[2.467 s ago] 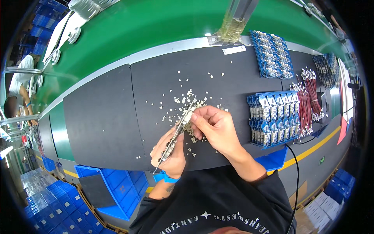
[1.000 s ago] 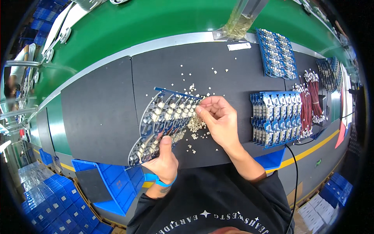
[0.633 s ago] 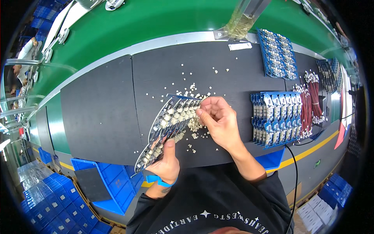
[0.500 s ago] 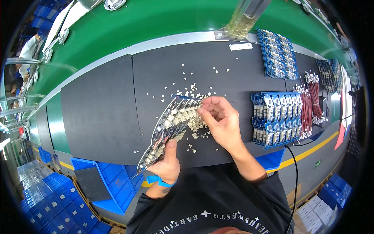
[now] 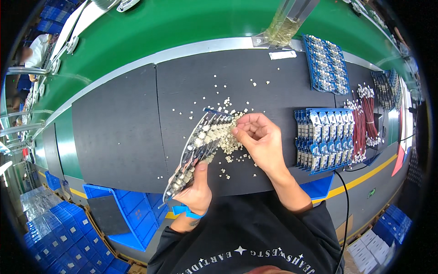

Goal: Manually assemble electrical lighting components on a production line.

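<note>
Black bench mat (image 5: 114,137), circuit-board panel (image 5: 199,140) tilted near frame centre
Left hand (image 5: 195,192) grips its lower end; right hand (image 5: 261,139) pinched at its upper-right edge, contents hidden; likely light, stiff, fragile: hold by rims

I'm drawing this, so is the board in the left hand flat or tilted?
Tilted: the left hand holds the board aslant, so it looks narrow.

The blue, curved-edged circuit-board panel with cream connectors (image 5: 199,142), nearly edge-on initially, then turned broadly face-up, now tilts more steeply.
</note>
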The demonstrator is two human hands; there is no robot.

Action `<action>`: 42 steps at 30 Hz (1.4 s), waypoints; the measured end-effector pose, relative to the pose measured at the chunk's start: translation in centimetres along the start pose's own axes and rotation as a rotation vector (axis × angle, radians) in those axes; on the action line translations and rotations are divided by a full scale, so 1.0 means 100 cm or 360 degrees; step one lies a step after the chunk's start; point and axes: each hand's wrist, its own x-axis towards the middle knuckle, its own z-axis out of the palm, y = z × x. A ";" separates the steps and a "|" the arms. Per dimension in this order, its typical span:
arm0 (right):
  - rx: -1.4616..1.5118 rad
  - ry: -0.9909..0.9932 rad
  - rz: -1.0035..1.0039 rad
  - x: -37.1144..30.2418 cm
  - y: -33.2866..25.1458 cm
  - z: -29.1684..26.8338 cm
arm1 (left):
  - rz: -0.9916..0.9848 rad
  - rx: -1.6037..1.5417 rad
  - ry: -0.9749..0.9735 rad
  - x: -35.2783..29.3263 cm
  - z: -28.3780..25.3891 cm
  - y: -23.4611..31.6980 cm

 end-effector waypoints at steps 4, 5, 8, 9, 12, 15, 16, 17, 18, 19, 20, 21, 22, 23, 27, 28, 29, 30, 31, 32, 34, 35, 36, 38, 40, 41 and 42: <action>0.0247 0.0021 -0.0053 -0.005 -0.007 0.010 | -0.0007 -0.0143 0.0178 0.000 0.008 -0.002; 0.0285 0.0018 -0.0062 -0.005 -0.006 0.012 | 0.0056 -0.0097 0.0134 0.000 0.008 -0.003; 0.0286 -0.0028 -0.0020 -0.005 -0.006 0.010 | 0.0182 -0.0019 0.0056 0.001 0.006 -0.005; 0.0266 -0.0053 0.0006 -0.005 -0.006 0.009 | 0.0178 -0.0039 0.0071 0.001 0.007 -0.005; 0.0162 -0.0017 -0.0038 -0.005 -0.006 0.008 | 0.0161 -0.0078 0.0090 0.001 0.007 -0.005; 0.0234 0.0032 -0.0092 -0.002 -0.008 0.012 | 0.0158 -0.0080 0.0060 0.001 0.006 -0.005; 0.0192 0.0003 -0.0068 -0.002 -0.008 0.010 | 0.0180 -0.0071 0.0052 0.001 0.006 -0.006; 0.0150 -0.0026 -0.0044 -0.001 -0.008 0.007 | 0.0202 -0.0061 0.0043 0.001 0.006 -0.006; 0.0109 -0.0058 -0.0020 -0.001 -0.008 0.006 | 0.0203 0.0009 0.0031 0.002 0.006 -0.006; 0.0115 -0.0060 -0.0040 -0.002 -0.008 0.006 | 0.0203 0.0080 0.0020 0.003 0.006 -0.005; 0.0122 -0.0062 -0.0061 -0.005 -0.009 0.007 | 0.0204 0.0151 0.0008 0.003 0.005 -0.005; 0.0128 -0.0061 -0.0081 -0.007 -0.011 0.007 | 0.0218 0.0173 -0.0009 0.003 0.006 -0.005; 0.0224 -0.0043 -0.0091 -0.008 -0.014 0.010 | 0.0231 0.0195 -0.0026 0.002 0.006 -0.004; 0.0320 -0.0025 -0.0101 -0.008 -0.018 0.016 | 0.0245 0.0218 -0.0043 0.002 0.006 -0.004; 0.0407 -0.0090 -0.0015 -0.007 -0.018 0.015 | 0.0300 0.0329 -0.0159 0.007 0.009 0.003; 0.0367 -0.0085 -0.0011 -0.007 -0.019 0.014 | 0.0301 0.0320 -0.0143 0.007 0.009 0.004; 0.0327 -0.0080 -0.0006 -0.008 -0.020 0.013 | 0.0302 0.0311 -0.0126 0.007 0.008 0.004; 0.0285 -0.0072 -0.0003 -0.008 -0.020 0.012 | 0.0303 0.0299 -0.0112 0.007 0.008 0.004; 0.0320 -0.0039 -0.0029 -0.007 -0.020 0.013 | 0.0318 0.0237 -0.0098 0.006 0.009 0.002; 0.0354 -0.0005 -0.0054 -0.005 -0.020 0.015 | 0.0309 0.0295 -0.0146 0.006 0.008 0.004; 0.0398 0.0007 -0.0064 -0.003 -0.020 0.015 | 0.0286 0.0410 -0.0248 0.008 0.007 0.008; 0.0408 -0.0017 -0.0048 -0.002 -0.020 0.014 | 0.0298 0.0372 -0.0228 0.007 0.007 0.005; 0.0418 -0.0047 -0.0032 -0.002 -0.020 0.013 | 0.0309 0.0337 -0.0204 0.005 0.006 0.001; 0.0357 -0.0051 -0.0036 -0.003 -0.020 0.011 | 0.0315 0.0318 -0.0214 0.005 0.005 -0.001; 0.0334 -0.0070 -0.0047 -0.004 -0.020 0.008 | 0.0306 0.0343 -0.0288 0.005 0.004 0.000; 0.0342 -0.0089 -0.0054 -0.005 -0.019 0.007 | 0.0302 0.0370 -0.0311 0.006 0.006 0.002; 0.0350 -0.0110 -0.0060 -0.006 -0.019 0.006 | 0.0309 0.0387 -0.0268 0.006 0.007 0.002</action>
